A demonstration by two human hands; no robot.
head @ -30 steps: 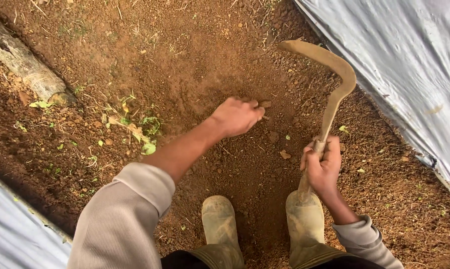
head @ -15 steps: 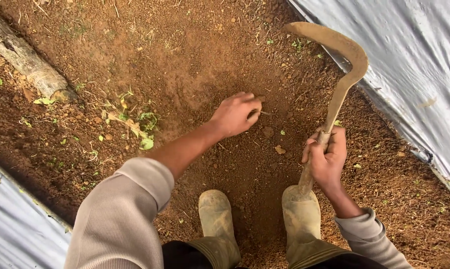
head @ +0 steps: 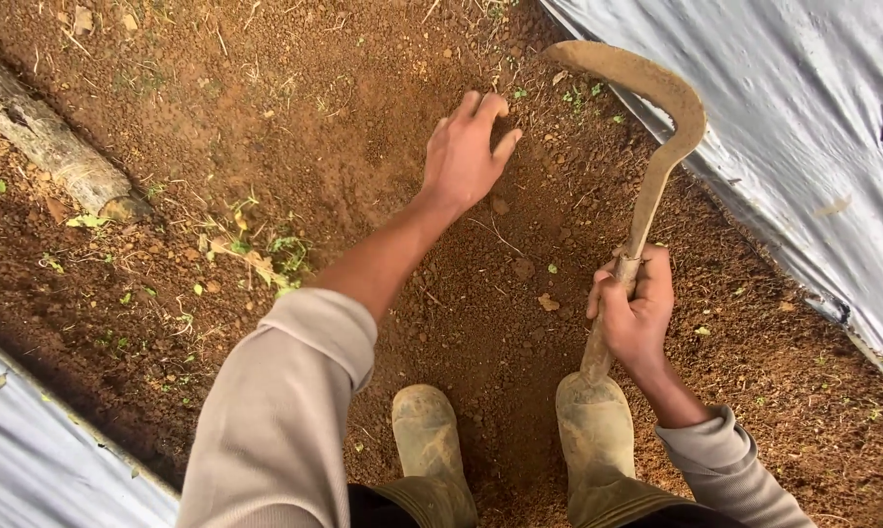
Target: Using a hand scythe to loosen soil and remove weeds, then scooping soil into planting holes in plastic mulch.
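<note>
1. looking down from the head view: the right hand is wrapped tight around the wooden handle of a sickle, fingers closed, just above the right boot.
2. sickle's long axis runs from the lower handle end near the right boot up and slightly rightward; the curved rusty blade hooks over at the top and its tip points left, toward upper centre of the frame.
3. blade sits over the soil, beside the edge of the grey plastic sheet.
4. left hand reaches forward, palm down, fingers loosely together and slightly bent, holding nothing visible; whether it touches the soil, cannot tell.
5. left boot beside the right; log at upper left; second sheet lower left.
</note>
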